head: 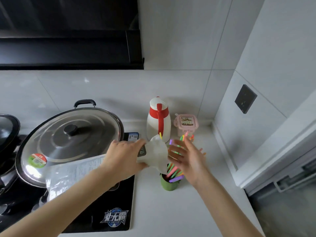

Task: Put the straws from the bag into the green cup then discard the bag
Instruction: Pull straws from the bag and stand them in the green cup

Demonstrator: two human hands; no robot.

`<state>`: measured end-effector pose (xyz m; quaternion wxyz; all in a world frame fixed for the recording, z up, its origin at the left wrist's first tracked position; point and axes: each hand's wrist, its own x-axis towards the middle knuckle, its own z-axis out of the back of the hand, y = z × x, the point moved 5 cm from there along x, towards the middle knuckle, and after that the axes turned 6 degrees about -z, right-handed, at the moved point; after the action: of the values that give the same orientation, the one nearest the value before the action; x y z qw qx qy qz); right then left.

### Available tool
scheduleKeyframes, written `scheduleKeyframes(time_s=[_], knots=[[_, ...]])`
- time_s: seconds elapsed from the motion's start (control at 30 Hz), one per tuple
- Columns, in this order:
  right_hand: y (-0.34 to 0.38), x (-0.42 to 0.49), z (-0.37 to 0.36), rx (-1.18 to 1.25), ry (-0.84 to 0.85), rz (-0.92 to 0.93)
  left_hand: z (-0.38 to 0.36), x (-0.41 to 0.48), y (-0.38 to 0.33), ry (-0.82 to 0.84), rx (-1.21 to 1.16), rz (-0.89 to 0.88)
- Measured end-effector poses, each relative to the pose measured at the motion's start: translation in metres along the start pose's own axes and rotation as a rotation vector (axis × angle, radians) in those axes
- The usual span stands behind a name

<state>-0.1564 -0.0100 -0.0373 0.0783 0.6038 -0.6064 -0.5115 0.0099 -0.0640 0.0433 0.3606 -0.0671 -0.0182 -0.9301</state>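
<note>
A green cup [168,184] stands on the white counter in the head view, with several coloured straws [173,172] leaning in it. My left hand [125,157] grips a crumpled, whitish plastic bag [158,153] just above and left of the cup; the bag's printed tail trails back over my forearm. One yellow straw end [160,135] pokes up by the bag's top. My right hand [185,155] is spread open, palm against the upper ends of the straws, right of the bag. More straw tips [187,136] show beyond its fingers.
A large steel lidded wok [71,142] sits on the black cooktop [118,202] at left. A white and red thermos jug [159,119] and a pink lidded box [186,124] stand behind the cup. The tiled wall with a dark socket [245,99] rises at right.
</note>
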Motion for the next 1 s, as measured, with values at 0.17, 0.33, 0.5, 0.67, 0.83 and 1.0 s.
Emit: scheduleKeyframes(time_s=[0.17,0.33,0.5,0.67,0.83,1.0], knots=[[-0.004,-0.003,-0.008,0.314,0.156,-0.137,0.033,0.021,-0.038,0.020,0.602,-0.281],[-0.006,-0.001,-0.016,0.527,0.239,-0.210,0.052,0.041,-0.064,0.118,0.926,-0.513],[-0.013,0.001,-0.020,0.609,0.263,-0.262,0.054,0.058,-0.072,0.163,1.081,-0.625],[-0.009,0.009,-0.011,0.660,0.227,-0.193,0.047,0.063,-0.059,0.113,1.049,-0.584],[0.005,0.016,-0.003,0.619,0.144,-0.062,0.028,0.063,-0.035,0.015,0.726,-0.443],[0.033,0.012,0.002,0.528,0.182,0.274,0.017,0.056,-0.022,-0.144,0.364,-0.242]])
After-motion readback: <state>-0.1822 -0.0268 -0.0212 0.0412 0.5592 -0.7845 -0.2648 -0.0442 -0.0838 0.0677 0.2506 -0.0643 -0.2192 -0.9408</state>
